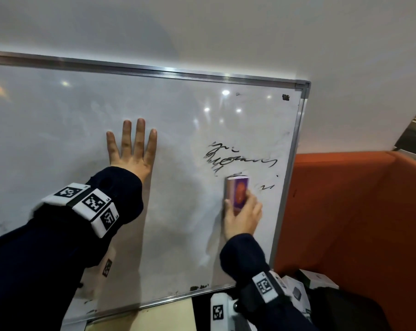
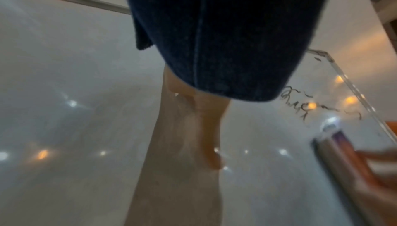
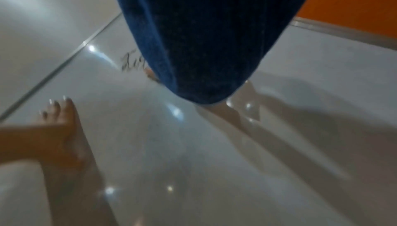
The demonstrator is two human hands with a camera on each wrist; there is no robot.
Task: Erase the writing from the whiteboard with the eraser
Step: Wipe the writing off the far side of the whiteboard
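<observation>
The whiteboard [image 1: 82,130] in a metal frame leans against a white wall. Black scribbled writing [image 1: 238,160] sits near its right edge, with a few faint strokes [image 1: 265,186] lower right. My right hand [image 1: 244,211] grips a purple and orange eraser [image 1: 238,192] and presses it on the board just below the writing. My left hand [image 1: 131,144] lies flat on the board to the left, fingers straight and pointing up. The left wrist view shows the writing [image 2: 300,104] and the blurred eraser [image 2: 335,144]. In the right wrist view the sleeve hides my right hand; the writing [image 3: 131,61] peeks out beside it.
An orange upholstered seat [image 1: 345,211] stands right of the board. White boxes [image 1: 319,280] lie at the lower right. Dark smudges [image 1: 198,287] mark the board's bottom edge, and a black spot [image 1: 285,97] sits near its top right corner.
</observation>
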